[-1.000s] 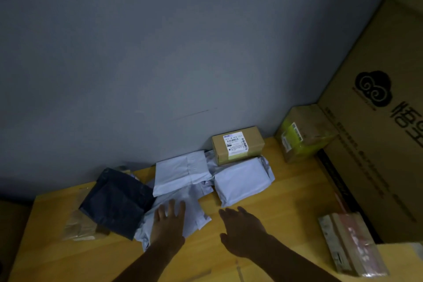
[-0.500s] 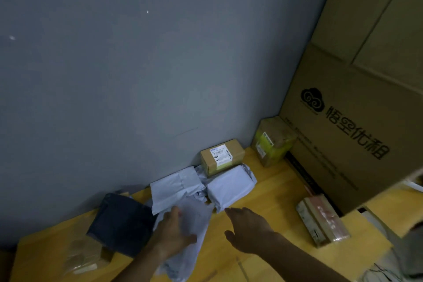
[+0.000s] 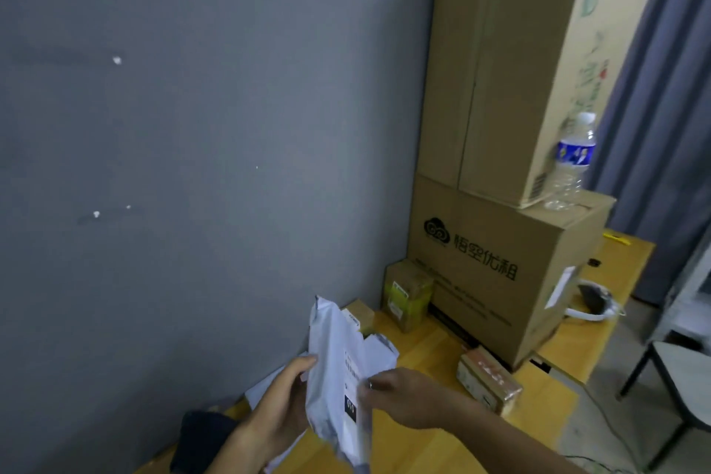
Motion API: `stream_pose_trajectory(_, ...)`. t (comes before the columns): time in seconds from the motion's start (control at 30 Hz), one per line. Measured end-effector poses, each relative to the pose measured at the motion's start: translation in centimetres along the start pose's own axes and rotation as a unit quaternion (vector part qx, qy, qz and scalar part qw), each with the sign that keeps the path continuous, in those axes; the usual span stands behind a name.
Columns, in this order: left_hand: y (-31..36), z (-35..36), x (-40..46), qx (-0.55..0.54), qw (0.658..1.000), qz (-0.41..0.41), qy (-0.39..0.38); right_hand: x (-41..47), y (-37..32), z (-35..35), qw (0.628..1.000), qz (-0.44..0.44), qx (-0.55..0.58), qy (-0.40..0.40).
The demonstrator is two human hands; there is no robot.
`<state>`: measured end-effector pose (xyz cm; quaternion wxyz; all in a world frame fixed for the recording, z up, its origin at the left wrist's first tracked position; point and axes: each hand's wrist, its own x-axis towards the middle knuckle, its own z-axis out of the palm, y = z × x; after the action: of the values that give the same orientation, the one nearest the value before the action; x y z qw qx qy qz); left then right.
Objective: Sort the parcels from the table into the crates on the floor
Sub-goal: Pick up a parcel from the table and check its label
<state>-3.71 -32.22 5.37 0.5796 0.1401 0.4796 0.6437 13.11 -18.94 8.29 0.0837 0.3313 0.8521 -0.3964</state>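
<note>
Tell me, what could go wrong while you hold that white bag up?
The white mailer bag is floppy and held upright, off the table, by the left hand and right hand at its edges, so it might slip. A swing to the right could perhaps knock the small taped box. No crate shows in this view, so the drop cannot be aimed yet.

You are working in dim, flat light with a grey-blue cast; the wall point(image 3: 173, 165) is dull and darkens toward the lower left corner. The boxes point(image 3: 500, 127) throw a soft shadow onto the wall at their left. Your hands and the mailer point(image 3: 338, 369) are smeared by motion blur, its label hardly readable. Wide-angle distortion tilts the boxes and curtain point(image 3: 661, 108) at the right edge. No glare shows anywhere.
</note>
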Motion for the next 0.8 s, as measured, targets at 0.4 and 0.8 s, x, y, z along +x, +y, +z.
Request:
stream_pose_trajectory(0.4, 0.1, 8.4, -1.6, -0.052, 0.996, 0.077, -0.017, -7.1, 0.7, -3.0, 0.89, 0.016, 0.454, 0.033)
stream_pose_trajectory(0.8, 2.5, 9.9, -2.7, 0.164, 0.973, 0.164, 0.015, -9.5, 1.4, -5.0, 0.884, -0.045, 0.42, 0.201)
